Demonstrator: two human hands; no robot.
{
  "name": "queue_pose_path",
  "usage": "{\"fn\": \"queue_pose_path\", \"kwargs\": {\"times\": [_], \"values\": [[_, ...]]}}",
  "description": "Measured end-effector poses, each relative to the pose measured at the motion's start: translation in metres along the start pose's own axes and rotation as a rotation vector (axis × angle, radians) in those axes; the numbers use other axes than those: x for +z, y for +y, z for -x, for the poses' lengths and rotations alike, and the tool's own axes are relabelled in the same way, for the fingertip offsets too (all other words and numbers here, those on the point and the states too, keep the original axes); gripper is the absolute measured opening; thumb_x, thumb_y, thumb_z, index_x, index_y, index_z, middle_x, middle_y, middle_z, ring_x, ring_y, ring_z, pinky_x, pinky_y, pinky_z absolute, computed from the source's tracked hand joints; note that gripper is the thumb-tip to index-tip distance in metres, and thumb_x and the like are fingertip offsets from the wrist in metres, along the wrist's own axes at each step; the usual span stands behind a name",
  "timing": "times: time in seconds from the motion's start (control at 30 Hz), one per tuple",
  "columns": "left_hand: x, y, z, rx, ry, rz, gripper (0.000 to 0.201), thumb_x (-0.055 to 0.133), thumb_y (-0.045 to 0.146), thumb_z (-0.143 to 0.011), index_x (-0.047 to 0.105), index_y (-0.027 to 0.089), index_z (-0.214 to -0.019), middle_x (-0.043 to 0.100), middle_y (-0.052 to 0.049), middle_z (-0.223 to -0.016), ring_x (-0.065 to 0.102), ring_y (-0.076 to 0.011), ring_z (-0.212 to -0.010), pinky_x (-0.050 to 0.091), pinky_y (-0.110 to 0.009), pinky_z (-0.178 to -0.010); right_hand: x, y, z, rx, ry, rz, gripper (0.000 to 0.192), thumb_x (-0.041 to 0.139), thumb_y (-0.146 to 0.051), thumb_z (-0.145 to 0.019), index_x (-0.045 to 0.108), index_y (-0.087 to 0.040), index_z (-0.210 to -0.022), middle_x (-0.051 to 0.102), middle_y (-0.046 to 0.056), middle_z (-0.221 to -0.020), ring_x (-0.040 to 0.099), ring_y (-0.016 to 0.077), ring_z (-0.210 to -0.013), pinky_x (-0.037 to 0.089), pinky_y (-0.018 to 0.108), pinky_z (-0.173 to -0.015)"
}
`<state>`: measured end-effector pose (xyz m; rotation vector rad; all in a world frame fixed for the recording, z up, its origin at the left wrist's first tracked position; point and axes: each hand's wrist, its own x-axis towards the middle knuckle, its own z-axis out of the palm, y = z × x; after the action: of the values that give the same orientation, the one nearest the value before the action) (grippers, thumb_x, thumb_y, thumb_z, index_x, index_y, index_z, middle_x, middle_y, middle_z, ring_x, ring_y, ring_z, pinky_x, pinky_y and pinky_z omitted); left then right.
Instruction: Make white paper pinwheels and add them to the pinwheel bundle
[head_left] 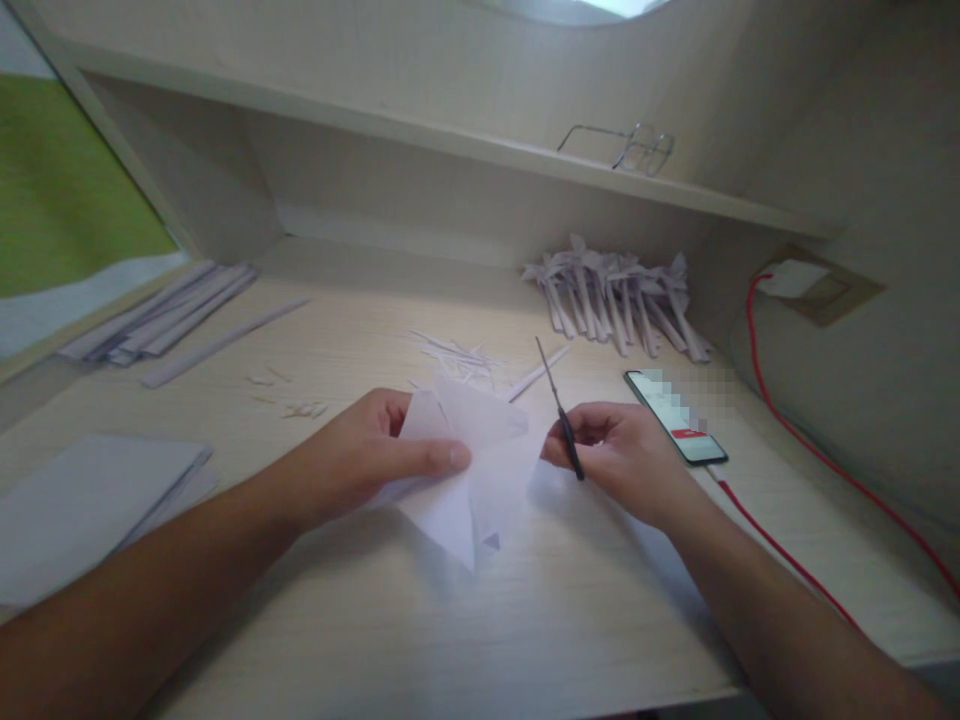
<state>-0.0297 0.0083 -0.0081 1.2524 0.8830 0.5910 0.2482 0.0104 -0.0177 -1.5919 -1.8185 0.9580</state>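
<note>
My left hand [375, 455] pinches a folded white sheet of paper [469, 475] just above the desk, thumb on top. My right hand [622, 455] grips small black-handled scissors [559, 405], whose blades point up and away. The right fingers also touch the paper's right edge. The scissors stand beside the paper, and the blades look closed or nearly so.
Thin paper offcuts [457, 355] lie behind the hands. A heap of folded paper pieces [619, 295] sits at the back right. A phone [675, 415] on a red cable [787, 555] lies at the right. Paper strips [169, 315] and a paper stack [82, 510] lie at the left. Glasses [634, 148] rest on the shelf.
</note>
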Motion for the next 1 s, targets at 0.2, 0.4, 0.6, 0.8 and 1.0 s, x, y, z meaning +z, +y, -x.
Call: {"fn": "queue_pose_path", "kwargs": {"times": [0.2,0.4,0.6,0.8,1.0], "values": [[0.000,0.001,-0.002,0.026,0.062,-0.032,0.023,0.081,0.042,-0.074,0.079,0.019,-0.076,0.075,-0.003,-0.072,0.064,-0.0162,-0.061,0.045,-0.023,-0.056,-0.011,0.008,-0.008,-0.015,0.004,0.416,0.029,0.075,-0.050,-0.082,0.072,-0.022,-0.075,0.071,0.001,-0.070,0.060,0.0175,-0.063,0.035,0.028,-0.055],[0.000,-0.001,-0.002,0.030,0.094,-0.077,0.024,0.079,0.044,-0.075,0.078,0.020,-0.073,0.073,-0.002,-0.068,0.062,-0.0159,-0.057,0.044,-0.023,-0.054,-0.030,0.008,-0.011,0.060,-0.017,0.797,0.036,0.074,-0.056,-0.079,0.067,-0.022,-0.068,0.070,0.004,-0.067,0.055,0.0173,-0.057,0.025,0.028,-0.049],[-0.001,-0.002,-0.010,0.009,0.358,-0.242,0.026,0.076,0.046,-0.070,0.078,0.020,-0.069,0.076,-0.005,-0.067,0.065,-0.0196,-0.057,0.045,-0.026,-0.053,-0.055,0.011,-0.013,0.064,-0.065,0.794,0.019,0.071,-0.039,-0.082,0.080,-0.023,-0.081,0.077,0.007,-0.078,0.065,0.0205,-0.065,0.034,0.028,-0.055],[-0.010,0.002,-0.011,0.077,0.626,-0.388,0.027,0.075,0.046,-0.068,0.078,0.020,-0.071,0.075,-0.004,-0.068,0.065,-0.0206,-0.060,0.045,-0.027,-0.053,-0.054,0.021,-0.019,-0.003,-0.030,0.782,0.019,0.068,-0.029,-0.085,0.085,-0.023,-0.089,0.080,0.009,-0.080,0.068,0.0219,-0.068,0.040,0.030,-0.060],[-0.035,0.012,-0.005,0.193,0.959,-0.458,0.033,0.076,0.041,-0.071,0.081,0.014,-0.089,0.078,-0.003,-0.080,0.065,-0.0196,-0.068,0.046,-0.027,-0.060,-0.041,0.018,-0.017,-0.090,0.088,0.763,0.017,0.068,-0.027,-0.087,0.083,-0.021,-0.084,0.081,0.011,-0.085,0.071,0.0243,-0.076,0.044,0.031,-0.067]]}}
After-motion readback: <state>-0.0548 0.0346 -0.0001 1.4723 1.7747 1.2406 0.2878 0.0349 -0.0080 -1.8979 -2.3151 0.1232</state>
